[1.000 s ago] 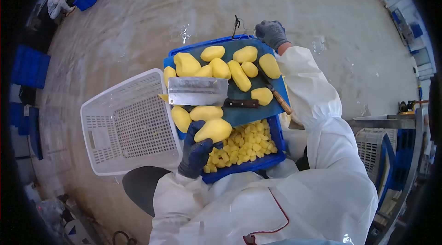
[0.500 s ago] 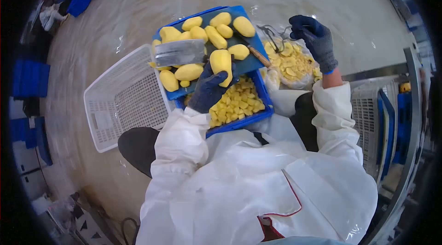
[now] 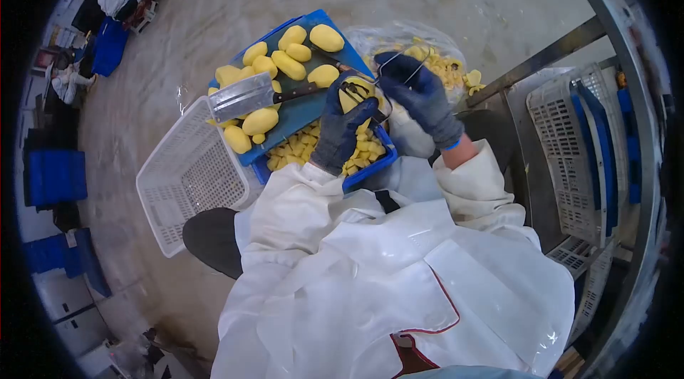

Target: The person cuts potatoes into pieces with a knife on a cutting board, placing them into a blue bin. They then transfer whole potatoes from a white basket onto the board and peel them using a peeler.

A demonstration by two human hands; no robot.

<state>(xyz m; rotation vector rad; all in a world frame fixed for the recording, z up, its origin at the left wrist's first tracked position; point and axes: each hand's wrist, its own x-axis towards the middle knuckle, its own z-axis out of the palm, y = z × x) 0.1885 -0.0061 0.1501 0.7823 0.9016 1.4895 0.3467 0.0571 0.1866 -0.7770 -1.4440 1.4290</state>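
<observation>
Above crate rim (image 3: 368, 174), left grip (image 3: 340, 130) clamps potato (image 3: 354, 101), right grip (image 3: 422, 96) clamps wire tool (image 3: 385, 107).

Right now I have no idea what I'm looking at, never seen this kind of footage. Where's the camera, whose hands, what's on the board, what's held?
There is no machine: one fisheye camera sits on a person's head and looks down, so the white suit at the bottom is their own body. The left hand, in a dark glove, grips a peeled potato over a blue crate of diced yellow pieces. The right hand, also gloved, holds a thin wire tool close to it; its kind is too small to tell. A cutting board lies across the crate, carrying more whole potatoes, a cleaver and a small knife. Beside it stands a white basket, and behind the hands a clear bag of yellow scraps.
</observation>
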